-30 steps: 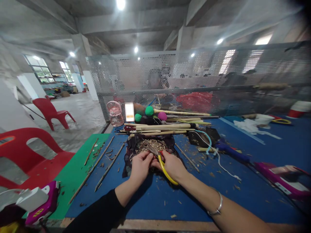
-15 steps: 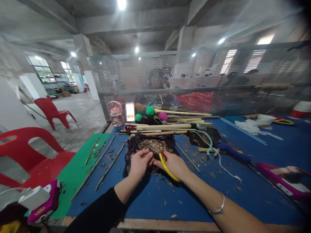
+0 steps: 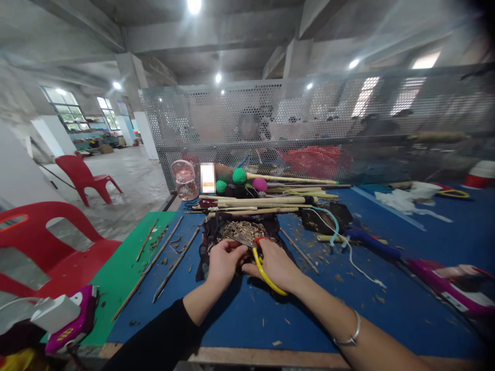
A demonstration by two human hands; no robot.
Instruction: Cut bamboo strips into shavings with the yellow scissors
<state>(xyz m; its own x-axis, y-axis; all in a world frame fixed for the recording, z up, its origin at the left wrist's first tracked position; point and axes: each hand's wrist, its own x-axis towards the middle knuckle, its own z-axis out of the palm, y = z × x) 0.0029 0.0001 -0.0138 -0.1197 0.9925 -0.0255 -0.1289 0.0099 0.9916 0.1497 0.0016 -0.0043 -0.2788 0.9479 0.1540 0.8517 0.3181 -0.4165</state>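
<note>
My right hand (image 3: 276,264) is wrapped round a pair of scissors (image 3: 265,275) with yellow handles, one of which curves below my palm. The blades point up and left over a heap of small brown chopped pieces (image 3: 247,229), which lies on a dark cloth (image 3: 209,238). Close beside it on the left, my left hand (image 3: 223,262) is closed, thumb against fingers, near the blades. Whatever sits in that pinch is too small or hidden to make out.
Thin sticks (image 3: 176,265) lie left of the cloth, and bundled sticks (image 3: 266,202) lie behind it. Green and pink yarn balls (image 3: 239,175) and a pink bottle (image 3: 185,180) stand before a perforated metal screen (image 3: 216,113). A purple-and-white device (image 3: 444,286) lies at right.
My right hand and the scissors have shifted slightly, with the yellow handle a little lower. My left hand stays pinched in nearly the same place.
</note>
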